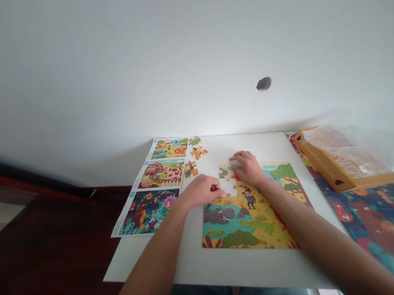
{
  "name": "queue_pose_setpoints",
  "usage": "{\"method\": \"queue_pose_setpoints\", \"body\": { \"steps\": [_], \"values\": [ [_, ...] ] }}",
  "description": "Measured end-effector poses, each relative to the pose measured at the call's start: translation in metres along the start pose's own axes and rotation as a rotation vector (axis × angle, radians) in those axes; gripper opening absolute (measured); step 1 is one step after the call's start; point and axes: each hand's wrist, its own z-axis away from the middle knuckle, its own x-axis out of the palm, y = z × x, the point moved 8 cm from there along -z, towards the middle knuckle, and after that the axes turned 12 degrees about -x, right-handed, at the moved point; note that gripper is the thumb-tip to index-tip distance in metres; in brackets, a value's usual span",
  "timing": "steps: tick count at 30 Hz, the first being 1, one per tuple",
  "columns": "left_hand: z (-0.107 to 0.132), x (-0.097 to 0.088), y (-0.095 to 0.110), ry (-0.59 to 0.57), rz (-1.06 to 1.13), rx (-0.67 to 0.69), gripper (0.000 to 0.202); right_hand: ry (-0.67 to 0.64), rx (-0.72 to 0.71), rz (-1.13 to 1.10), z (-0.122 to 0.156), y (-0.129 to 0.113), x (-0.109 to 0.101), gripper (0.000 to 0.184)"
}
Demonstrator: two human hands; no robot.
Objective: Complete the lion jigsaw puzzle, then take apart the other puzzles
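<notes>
A white plaster wall (pixel 122 53) fills the upper view, brightest just above the table and dimmer toward the left, with 1 dark chip (pixel 263 83) in its surface. A dark red skirting board (pixel 35 185) runs along its base, meeting a deep reddish-brown floor (pixel 55 245). A white table (pixel 237 269) stands against the wall.

A room at home, with a dark wood floor (pixel 49 232), white wall (pixel 122 74) and children's puzzle box (pixel 341 164).
</notes>
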Motion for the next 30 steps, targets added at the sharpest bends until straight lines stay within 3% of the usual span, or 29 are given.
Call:
{"method": "queue_pose_setpoints", "body": {
  "steps": [4, 7, 11, 17, 24, 30],
  "values": [
    [-0.001, -0.038, -0.032, 0.443, -0.136, -0.281, 0.017, -0.013, 0.011, -0.003, 0.000, -0.001, 0.000, 0.032],
    [0.004, -0.054, -0.048, 0.635, -0.183, -0.387, 0.021, -0.025, 0.021, -0.004, 0.000, -0.001, 0.000, 0.033],
    [-0.001, -0.047, -0.055, 0.584, -0.196, -0.387, 0.034, -0.028, 0.026, -0.006, -0.001, 0.000, 0.000, 0.036],
    [-0.010, -0.031, -0.045, 0.480, -0.127, -0.252, 0.033, -0.024, 0.028, -0.009, 0.000, 0.001, 0.001, 0.037],
    [-0.004, -0.047, -0.048, 0.560, -0.088, -0.231, 0.036, -0.018, 0.028, -0.005, 0.000, 0.001, 0.001, 0.037],
    [-0.005, -0.041, -0.051, 0.467, -0.151, -0.259, 0.030, -0.017, 0.027, -0.004, 0.000, 0.001, 0.001, 0.036]
  ]
}}
